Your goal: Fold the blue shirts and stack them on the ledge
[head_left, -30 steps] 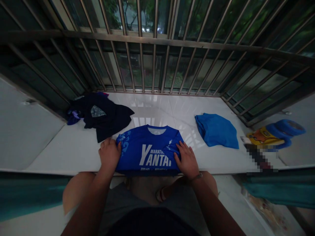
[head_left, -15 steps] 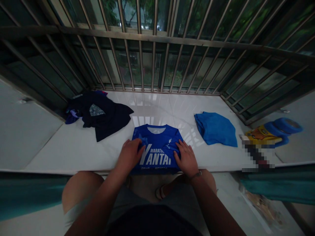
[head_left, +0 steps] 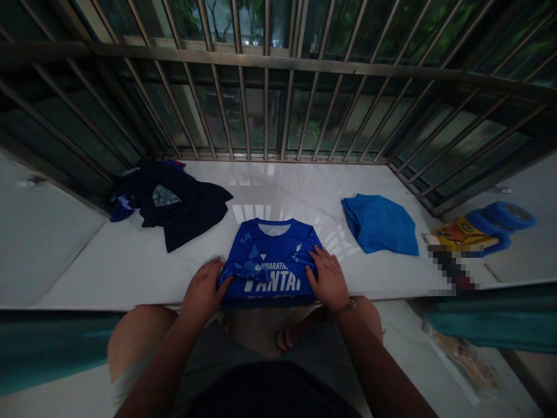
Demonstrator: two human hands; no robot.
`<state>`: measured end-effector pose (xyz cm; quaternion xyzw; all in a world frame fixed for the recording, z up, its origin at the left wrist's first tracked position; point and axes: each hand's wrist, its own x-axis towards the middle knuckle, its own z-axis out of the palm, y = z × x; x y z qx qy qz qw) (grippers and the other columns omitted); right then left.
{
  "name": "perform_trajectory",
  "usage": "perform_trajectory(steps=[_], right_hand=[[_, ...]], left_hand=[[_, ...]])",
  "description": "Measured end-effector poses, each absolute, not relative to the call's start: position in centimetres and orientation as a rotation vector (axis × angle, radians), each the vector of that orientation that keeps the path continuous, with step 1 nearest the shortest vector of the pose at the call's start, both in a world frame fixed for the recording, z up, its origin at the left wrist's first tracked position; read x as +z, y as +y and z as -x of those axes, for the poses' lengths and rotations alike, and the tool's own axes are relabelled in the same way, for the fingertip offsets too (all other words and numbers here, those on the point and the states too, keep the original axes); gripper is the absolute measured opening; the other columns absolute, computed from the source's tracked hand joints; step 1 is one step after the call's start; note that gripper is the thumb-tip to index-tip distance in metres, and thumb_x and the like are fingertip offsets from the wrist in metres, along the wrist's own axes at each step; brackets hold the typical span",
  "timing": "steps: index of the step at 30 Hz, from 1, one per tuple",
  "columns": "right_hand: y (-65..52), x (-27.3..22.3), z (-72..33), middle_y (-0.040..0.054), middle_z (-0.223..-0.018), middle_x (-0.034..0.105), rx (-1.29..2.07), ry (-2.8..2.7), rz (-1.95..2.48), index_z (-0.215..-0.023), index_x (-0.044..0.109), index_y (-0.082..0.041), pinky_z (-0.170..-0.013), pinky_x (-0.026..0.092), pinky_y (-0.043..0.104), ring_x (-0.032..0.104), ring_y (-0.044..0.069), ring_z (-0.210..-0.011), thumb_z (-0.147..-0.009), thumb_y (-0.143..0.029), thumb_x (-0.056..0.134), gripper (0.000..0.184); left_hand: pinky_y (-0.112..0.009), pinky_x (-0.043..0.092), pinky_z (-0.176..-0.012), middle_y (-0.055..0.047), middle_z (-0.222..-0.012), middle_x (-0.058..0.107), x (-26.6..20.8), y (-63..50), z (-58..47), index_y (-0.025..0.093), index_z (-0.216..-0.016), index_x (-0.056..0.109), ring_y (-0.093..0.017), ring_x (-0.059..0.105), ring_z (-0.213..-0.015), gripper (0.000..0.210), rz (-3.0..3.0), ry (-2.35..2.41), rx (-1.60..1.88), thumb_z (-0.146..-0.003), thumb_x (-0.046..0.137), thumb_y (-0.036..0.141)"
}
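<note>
A blue T-shirt point(head_left: 278, 247) with white "Marathon Yantai" lettering lies partly folded at the front edge of the white ledge, its collar facing away from me. Its left sleeve lies folded inward over part of the lettering. My left hand point(head_left: 203, 290) rests at the shirt's left edge, thumb on the fabric and fingers apart from it. On the right side, my right hand point(head_left: 328, 278) lies open over the folded-in sleeve, fingers stretched and pressing the cloth.
Dark clothes point(head_left: 187, 203) are heaped on the ledge point(head_left: 278, 186) at left. A folded bright blue garment point(head_left: 380, 225) lies at right, near a blue and yellow bottle point(head_left: 483, 226). Metal bars point(head_left: 265, 110) line the window behind. Green curtains point(head_left: 496, 325) hang below the ledge.
My left hand has slid left and down off the lettering to the shirt's edge. The left sleeve now covers more of the print. My right hand has hardly moved.
</note>
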<state>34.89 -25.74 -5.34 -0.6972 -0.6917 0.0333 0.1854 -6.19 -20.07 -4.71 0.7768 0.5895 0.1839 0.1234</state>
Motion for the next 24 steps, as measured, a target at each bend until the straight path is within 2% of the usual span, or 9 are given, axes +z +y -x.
perform_trajectory(steps=[2, 4, 7, 11, 14, 17, 20, 24], right_hand=[[-25.7, -5.4, -34.9, 0.0164, -0.174, 0.058, 0.096, -1.944, 1.959, -0.159, 0.067, -0.019, -0.137, 0.036, 0.065, 0.052, 0.038, -0.164, -0.114, -0.043, 0.052, 0.053], [-25.7, -5.4, -35.0, 0.0171, -0.173, 0.059, 0.102, -1.942, 1.956, -0.159, 0.067, -0.018, -0.136, 0.037, 0.065, 0.052, 0.039, -0.164, -0.115, -0.043, 0.052, 0.053], [-25.7, -5.4, -35.0, 0.0175, -0.173, 0.059, 0.107, -1.941, 1.951, -0.159, 0.068, -0.017, -0.137, 0.036, 0.066, 0.052, 0.039, -0.164, -0.115, -0.043, 0.052, 0.053], [-25.7, -5.3, -35.0, 0.0169, -0.174, 0.059, 0.109, -1.943, 1.959, -0.158, 0.068, -0.018, -0.137, 0.036, 0.065, 0.052, 0.038, -0.164, -0.114, -0.043, 0.053, 0.053], [-25.7, -5.2, -35.0, 0.0170, -0.175, 0.058, 0.113, -1.948, 1.967, -0.159, 0.067, -0.018, -0.138, 0.036, 0.065, 0.051, 0.038, -0.164, -0.114, -0.043, 0.053, 0.053], [-25.8, -5.2, -35.0, 0.0175, -0.175, 0.058, 0.111, -1.950, 1.973, -0.159, 0.068, -0.016, -0.137, 0.036, 0.065, 0.052, 0.039, -0.164, -0.114, -0.042, 0.052, 0.054], [-25.8, -5.3, -35.0, 0.0175, -0.174, 0.058, 0.098, -1.951, 1.966, -0.158, 0.068, -0.017, -0.137, 0.037, 0.065, 0.052, 0.039, -0.163, -0.115, -0.042, 0.052, 0.053], [-25.8, -5.5, -35.1, 0.0182, -0.172, 0.060, 0.072, -1.947, 1.940, -0.157, 0.069, -0.017, -0.135, 0.038, 0.065, 0.054, 0.039, -0.162, -0.114, -0.042, 0.053, 0.052]], left_hand=[[-0.054, 0.055, -0.128, -0.016, -0.149, 0.076, -4.5, -20.3, 6.9, 0.026, -0.118, 0.074, -0.035, 0.071, -0.141, 0.026, -2.205, 1.745, 0.585, -0.105, 0.060, 0.043], [-0.054, 0.058, -0.124, -0.015, -0.146, 0.077, -4.2, -20.6, 6.9, 0.026, -0.112, 0.073, -0.034, 0.073, -0.137, 0.025, -2.180, 1.722, 0.634, -0.108, 0.055, 0.043], [-0.055, 0.057, -0.126, -0.015, -0.151, 0.076, -4.3, -21.1, 5.9, 0.026, -0.120, 0.074, -0.033, 0.072, -0.140, 0.029, -2.265, 1.570, 0.659, -0.111, 0.050, 0.039], [-0.066, 0.042, -0.137, -0.013, -0.166, 0.068, -5.0, -21.8, 4.0, 0.027, -0.133, 0.077, -0.035, 0.064, -0.154, 0.033, -2.480, 1.346, 0.486, -0.108, 0.056, 0.027], [-0.071, 0.034, -0.140, -0.012, -0.173, 0.062, -5.3, -22.0, 3.2, 0.029, -0.142, 0.075, -0.037, 0.056, -0.162, 0.036, -2.540, 1.256, 0.394, -0.107, 0.066, 0.033], [-0.072, 0.034, -0.140, -0.013, -0.176, 0.058, -5.4, -21.8, 3.1, 0.028, -0.147, 0.072, -0.037, 0.054, -0.164, 0.043, -2.526, 1.242, 0.395, -0.106, 0.073, 0.040], [-0.071, 0.037, -0.139, -0.014, -0.172, 0.062, -5.8, -21.4, 3.4, 0.027, -0.139, 0.074, -0.036, 0.058, -0.161, 0.034, -2.475, 1.247, 0.461, -0.108, 0.069, 0.039], [-0.066, 0.044, -0.137, -0.013, -0.156, 0.076, -6.4, -20.9, 3.7, 0.026, -0.121, 0.075, -0.034, 0.069, -0.149, 0.024, -2.289, 1.306, 0.677, -0.111, 0.063, 0.045]])
